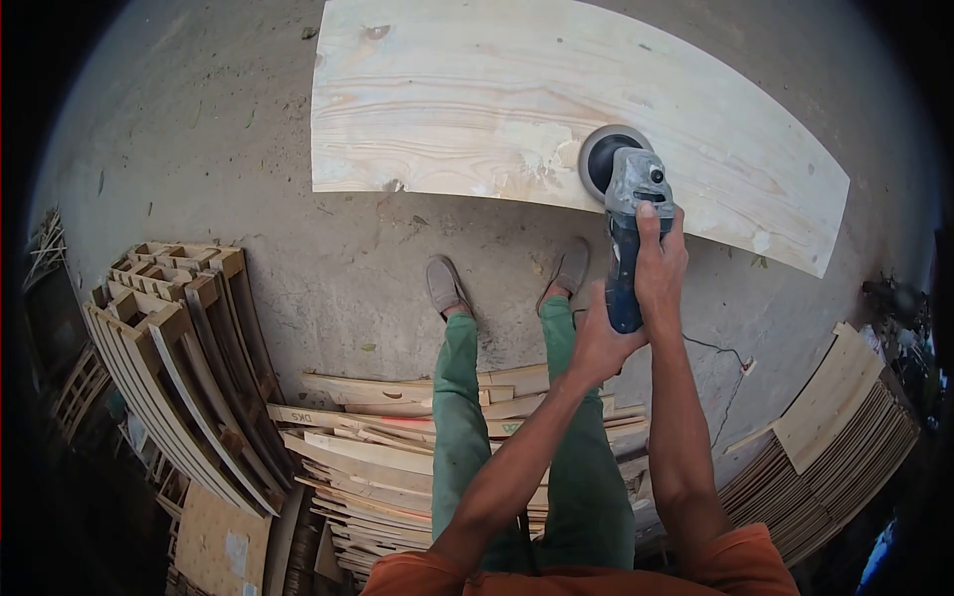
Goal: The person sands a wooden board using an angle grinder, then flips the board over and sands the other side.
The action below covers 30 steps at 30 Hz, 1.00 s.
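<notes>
While both arms reach forward, the hands — left hand [599, 343], right hand [660, 268] — clamp the sander [628, 214] on the board [477, 99].

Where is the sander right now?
In the head view, right of centre, the sander rests its disc on the near edge of the board, held by both hands, right hand above left hand.

floor [248, 129]: bare concrete | stacked wood slats [179, 358] left | plank piles [835, 447] right
</notes>
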### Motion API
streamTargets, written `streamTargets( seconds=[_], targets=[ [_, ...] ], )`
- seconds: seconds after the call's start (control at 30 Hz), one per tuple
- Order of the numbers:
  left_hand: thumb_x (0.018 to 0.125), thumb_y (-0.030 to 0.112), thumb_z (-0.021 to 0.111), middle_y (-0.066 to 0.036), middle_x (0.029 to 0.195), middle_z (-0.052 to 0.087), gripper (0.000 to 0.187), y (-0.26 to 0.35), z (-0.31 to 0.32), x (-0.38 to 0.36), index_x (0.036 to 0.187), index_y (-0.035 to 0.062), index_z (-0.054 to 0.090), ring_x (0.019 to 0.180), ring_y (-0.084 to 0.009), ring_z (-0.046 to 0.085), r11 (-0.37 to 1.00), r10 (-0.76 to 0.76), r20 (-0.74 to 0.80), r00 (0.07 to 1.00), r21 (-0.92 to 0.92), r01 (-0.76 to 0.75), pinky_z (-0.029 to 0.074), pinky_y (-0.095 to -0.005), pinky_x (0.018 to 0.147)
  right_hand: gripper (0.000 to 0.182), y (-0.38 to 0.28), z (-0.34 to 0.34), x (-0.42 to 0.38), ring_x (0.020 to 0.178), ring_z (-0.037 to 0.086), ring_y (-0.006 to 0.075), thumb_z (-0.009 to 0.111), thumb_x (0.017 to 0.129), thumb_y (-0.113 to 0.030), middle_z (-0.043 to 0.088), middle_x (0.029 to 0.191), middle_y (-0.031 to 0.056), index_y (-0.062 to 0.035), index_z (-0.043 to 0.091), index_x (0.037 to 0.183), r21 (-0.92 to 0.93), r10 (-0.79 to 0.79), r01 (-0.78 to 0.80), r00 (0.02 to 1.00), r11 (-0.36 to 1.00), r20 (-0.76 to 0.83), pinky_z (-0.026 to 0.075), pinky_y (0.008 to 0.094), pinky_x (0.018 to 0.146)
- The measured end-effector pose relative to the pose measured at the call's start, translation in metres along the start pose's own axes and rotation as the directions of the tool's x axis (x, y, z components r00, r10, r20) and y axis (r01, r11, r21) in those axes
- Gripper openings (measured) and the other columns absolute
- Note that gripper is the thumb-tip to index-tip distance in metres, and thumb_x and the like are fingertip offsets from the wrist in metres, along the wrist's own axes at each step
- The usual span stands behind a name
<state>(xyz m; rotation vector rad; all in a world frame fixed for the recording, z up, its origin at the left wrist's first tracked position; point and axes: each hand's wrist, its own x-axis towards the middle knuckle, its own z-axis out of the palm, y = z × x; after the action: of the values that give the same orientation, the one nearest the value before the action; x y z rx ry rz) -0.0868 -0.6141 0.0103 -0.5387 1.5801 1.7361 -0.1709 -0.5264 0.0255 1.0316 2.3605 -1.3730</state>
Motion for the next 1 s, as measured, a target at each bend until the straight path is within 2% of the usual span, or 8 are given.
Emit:
streamTargets(
  seconds=[0.17, 0.27, 0.43, 0.53, 0.67, 0.83, 0.93, 1.0],
  targets=[
    [0.074, 0.022, 0.087, -0.015, 0.114, 0.061, 0.076, -0.007, -0.008, 0.001, 0.132, 0.0025, 0.042, 0.105, -0.0249, 0.062, 0.998, 0.003, -0.055, 0.999, -0.061, -0.006, 0.049, -0.0382, 0.091, 0.075, 0.002, 0.017, 0.002, 0.100, 0.069, 0.0390, 0.056, 0.095, -0.062, 0.069, 0.105, 0.0287, 0.0040, 0.052, 0.132, -0.035, -0.101, 0.102, 0.994, 0.994, 0.032, 0.051, 0.0443, 0.091],
    [0.074, 0.023, 0.087, -0.016, 0.117, 0.060, 0.077, -0.001, -0.011, -0.004, 0.133, 0.0030, 0.042, 0.108, -0.0248, 0.061, 0.990, -0.138, 0.044, 0.989, -0.026, 0.140, 0.048, -0.0383, 0.093, 0.073, 0.016, 0.012, 0.000, 0.096, 0.071, 0.0373, 0.057, 0.096, -0.059, 0.070, 0.103, 0.0279, 0.0041, 0.052, 0.131, 0.004, -0.116, 0.117, 0.992, 0.993, -0.045, 0.053, 0.0432, 0.086],
    [0.074, 0.021, 0.086, -0.015, 0.115, 0.062, 0.076, -0.007, 0.007, -0.008, 0.133, 0.0017, 0.042, 0.106, -0.0227, 0.063, 0.999, -0.020, -0.019, 1.000, 0.025, 0.021, 0.050, -0.0367, 0.090, 0.073, 0.009, -0.001, -0.001, 0.096, 0.071, 0.0370, 0.057, 0.096, -0.060, 0.071, 0.100, 0.0265, 0.0031, 0.052, 0.131, -0.019, -0.088, 0.088, 0.996, 0.996, -0.026, 0.053, 0.0430, 0.085],
    [0.074, 0.020, 0.086, -0.015, 0.116, 0.062, 0.076, -0.012, -0.001, 0.004, 0.133, 0.0016, 0.042, 0.107, -0.0222, 0.062, 0.993, -0.068, -0.052, 0.996, -0.103, 0.062, 0.049, -0.0375, 0.093, 0.075, 0.000, 0.015, 0.004, 0.097, 0.070, 0.0400, 0.058, 0.094, -0.062, 0.070, 0.099, 0.0271, 0.0030, 0.051, 0.132, -0.010, -0.104, 0.105, 0.993, 0.994, 0.059, 0.052, 0.0444, 0.088],
    [0.073, 0.019, 0.085, -0.015, 0.118, 0.062, 0.075, -0.011, -0.006, -0.009, 0.133, 0.0016, 0.043, 0.107, -0.0204, 0.062, 0.990, -0.139, -0.010, 0.990, -0.030, 0.139, 0.049, -0.0365, 0.092, 0.077, 0.004, 0.008, -0.005, 0.095, 0.071, 0.0397, 0.058, 0.094, -0.063, 0.071, 0.097, 0.0268, 0.0030, 0.051, 0.131, 0.040, -0.044, 0.042, 0.998, 0.998, 0.048, 0.052, 0.0452, 0.088],
    [0.073, 0.020, 0.089, -0.016, 0.112, 0.064, 0.075, -0.011, -0.003, -0.004, 0.128, 0.0020, 0.042, 0.099, -0.0248, 0.066, 0.996, 0.073, -0.103, 0.992, 0.049, -0.068, 0.054, -0.0381, 0.082, 0.068, -0.003, 0.015, -0.001, 0.093, 0.068, 0.0340, 0.053, 0.097, -0.059, 0.071, 0.101, 0.0227, 0.0014, 0.055, 0.128, -0.039, -0.078, 0.079, 0.997, 0.996, 0.026, 0.051, 0.0418, 0.086],
    [0.073, 0.023, 0.089, -0.016, 0.110, 0.065, 0.074, -0.019, -0.009, 0.007, 0.127, 0.0016, 0.042, 0.098, -0.0269, 0.067, 0.997, -0.006, -0.036, 0.999, -0.081, 0.003, 0.054, -0.0399, 0.083, 0.071, 0.008, 0.020, 0.000, 0.094, 0.070, 0.0355, 0.055, 0.096, -0.061, 0.071, 0.099, 0.0240, 0.0021, 0.053, 0.130, -0.043, -0.096, 0.096, 0.995, 0.994, 0.011, 0.051, 0.0426, 0.087],
    [0.073, 0.024, 0.089, -0.017, 0.109, 0.066, 0.074, -0.015, -0.002, 0.000, 0.126, 0.0015, 0.042, 0.097, -0.0273, 0.067, 0.999, -0.038, -0.004, 0.999, -0.010, 0.038, 0.054, -0.0401, 0.083, 0.075, 0.012, 0.009, 0.001, 0.096, 0.071, 0.0370, 0.057, 0.094, -0.063, 0.071, 0.099, 0.0258, 0.0031, 0.053, 0.131, 0.001, -0.088, 0.089, 0.995, 0.996, -0.042, 0.052, 0.0430, 0.088]
  ],
)
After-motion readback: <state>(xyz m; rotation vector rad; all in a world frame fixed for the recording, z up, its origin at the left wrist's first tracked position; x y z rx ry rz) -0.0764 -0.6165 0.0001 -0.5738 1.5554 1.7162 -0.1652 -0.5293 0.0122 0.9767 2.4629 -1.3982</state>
